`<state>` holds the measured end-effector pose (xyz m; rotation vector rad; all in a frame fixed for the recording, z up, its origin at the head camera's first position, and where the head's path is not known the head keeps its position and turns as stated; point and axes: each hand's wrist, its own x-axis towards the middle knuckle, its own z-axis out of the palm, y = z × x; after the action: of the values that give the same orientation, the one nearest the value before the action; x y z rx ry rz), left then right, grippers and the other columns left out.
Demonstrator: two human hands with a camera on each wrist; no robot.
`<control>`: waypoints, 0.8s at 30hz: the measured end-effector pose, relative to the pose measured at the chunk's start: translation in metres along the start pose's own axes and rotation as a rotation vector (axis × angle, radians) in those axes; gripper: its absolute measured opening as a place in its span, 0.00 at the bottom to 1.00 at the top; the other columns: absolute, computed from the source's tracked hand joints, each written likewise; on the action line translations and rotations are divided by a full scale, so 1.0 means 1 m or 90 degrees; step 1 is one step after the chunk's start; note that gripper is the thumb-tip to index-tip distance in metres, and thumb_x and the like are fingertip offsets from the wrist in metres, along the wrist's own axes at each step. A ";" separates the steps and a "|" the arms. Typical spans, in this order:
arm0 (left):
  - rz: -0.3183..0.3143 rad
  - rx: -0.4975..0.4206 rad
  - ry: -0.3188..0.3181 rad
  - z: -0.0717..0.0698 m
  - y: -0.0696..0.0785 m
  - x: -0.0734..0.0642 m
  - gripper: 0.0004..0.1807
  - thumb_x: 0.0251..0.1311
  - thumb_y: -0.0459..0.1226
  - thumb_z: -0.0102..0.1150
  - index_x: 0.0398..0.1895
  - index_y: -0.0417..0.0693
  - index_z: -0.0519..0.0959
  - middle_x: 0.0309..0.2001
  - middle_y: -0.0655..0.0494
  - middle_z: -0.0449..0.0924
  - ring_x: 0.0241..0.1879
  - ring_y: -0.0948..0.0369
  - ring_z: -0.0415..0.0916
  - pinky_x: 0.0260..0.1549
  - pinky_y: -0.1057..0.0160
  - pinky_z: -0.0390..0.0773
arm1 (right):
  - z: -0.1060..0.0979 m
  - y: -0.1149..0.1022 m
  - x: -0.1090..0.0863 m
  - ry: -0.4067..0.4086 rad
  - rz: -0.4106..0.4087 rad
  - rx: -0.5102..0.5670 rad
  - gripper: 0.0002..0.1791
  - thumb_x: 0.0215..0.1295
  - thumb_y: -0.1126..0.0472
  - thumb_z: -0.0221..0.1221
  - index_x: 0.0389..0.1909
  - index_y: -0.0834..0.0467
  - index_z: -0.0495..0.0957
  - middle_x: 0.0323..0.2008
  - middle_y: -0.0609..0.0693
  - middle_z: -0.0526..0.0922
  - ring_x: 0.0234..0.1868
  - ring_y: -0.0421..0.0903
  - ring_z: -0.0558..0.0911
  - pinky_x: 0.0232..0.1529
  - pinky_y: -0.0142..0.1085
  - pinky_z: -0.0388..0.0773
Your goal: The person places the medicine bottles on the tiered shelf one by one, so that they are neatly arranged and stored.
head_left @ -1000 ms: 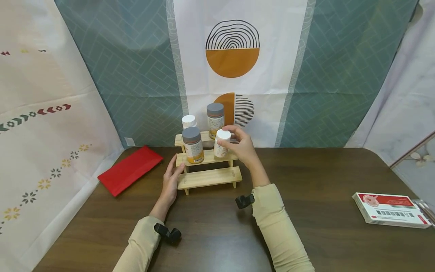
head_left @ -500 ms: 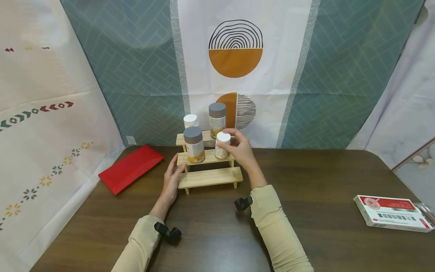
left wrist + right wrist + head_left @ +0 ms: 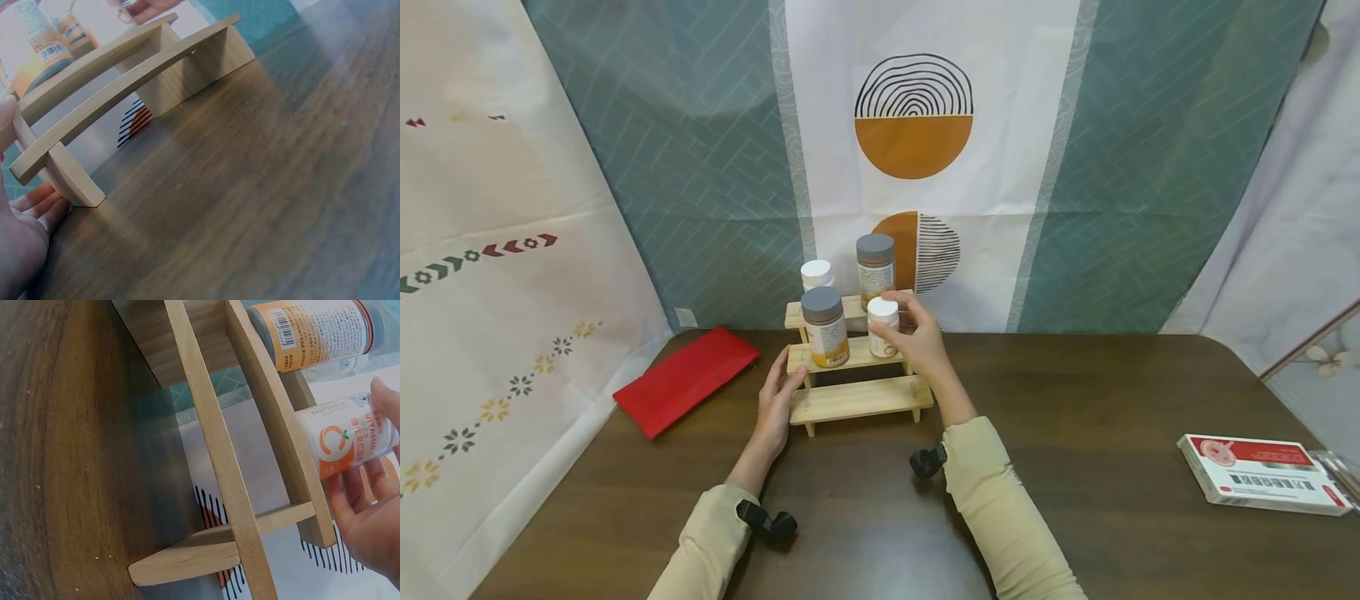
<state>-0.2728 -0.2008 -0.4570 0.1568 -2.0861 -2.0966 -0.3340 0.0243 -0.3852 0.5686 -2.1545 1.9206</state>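
My right hand [image 3: 922,343] grips a small white vitamin C bottle [image 3: 342,432] between thumb and fingers. The bottle is upright, its base right at the middle step near the right end of a three-step wooden rack [image 3: 861,400]. At the rack's left end my left hand [image 3: 772,410] grips its side, thumb at the middle step and fingers by the legs. Left of the held bottle, on the same step, stands a grey-lidded bottle [image 3: 826,333]. Another grey-lidded bottle [image 3: 876,265] and a white-capped bottle [image 3: 816,273], partly hidden, are on the top step.
A red envelope [image 3: 687,379] lies on the brown wooden table [image 3: 1075,467], left of the rack. A red-and-white box [image 3: 1262,473] is at the far right, with thin shiny items [image 3: 1337,475] beside it. Hanging cloth [image 3: 1000,267] closes off the back just behind the rack.
The right hand has brought the white vitamin C bottle slightly left and down along the middle step. The left hand keeps its place on the rack. The head view has shifted a little.
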 end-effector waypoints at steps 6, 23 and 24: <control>0.007 -0.007 -0.003 -0.002 0.000 0.002 0.34 0.72 0.44 0.49 0.78 0.56 0.51 0.68 0.42 0.65 0.54 0.66 0.67 0.69 0.50 0.57 | 0.003 0.000 0.001 0.020 -0.002 -0.012 0.26 0.57 0.63 0.69 0.57 0.56 0.75 0.48 0.60 0.80 0.42 0.45 0.76 0.41 0.31 0.73; 0.006 -0.008 -0.006 -0.005 0.002 0.003 0.35 0.72 0.44 0.48 0.78 0.55 0.50 0.69 0.42 0.62 0.59 0.60 0.64 0.69 0.50 0.56 | 0.008 -0.002 0.000 0.037 0.010 0.003 0.32 0.55 0.62 0.70 0.61 0.54 0.71 0.52 0.59 0.76 0.44 0.50 0.75 0.43 0.32 0.74; 0.006 -0.005 -0.007 -0.006 0.002 0.004 0.34 0.72 0.43 0.47 0.78 0.55 0.49 0.71 0.43 0.60 0.61 0.59 0.63 0.70 0.50 0.55 | 0.007 -0.003 0.000 0.036 0.014 0.013 0.32 0.57 0.62 0.69 0.63 0.55 0.70 0.54 0.59 0.75 0.46 0.49 0.75 0.44 0.32 0.74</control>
<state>-0.2757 -0.2074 -0.4547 0.1343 -2.0805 -2.1046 -0.3324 0.0170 -0.3831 0.4897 -2.1176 1.9489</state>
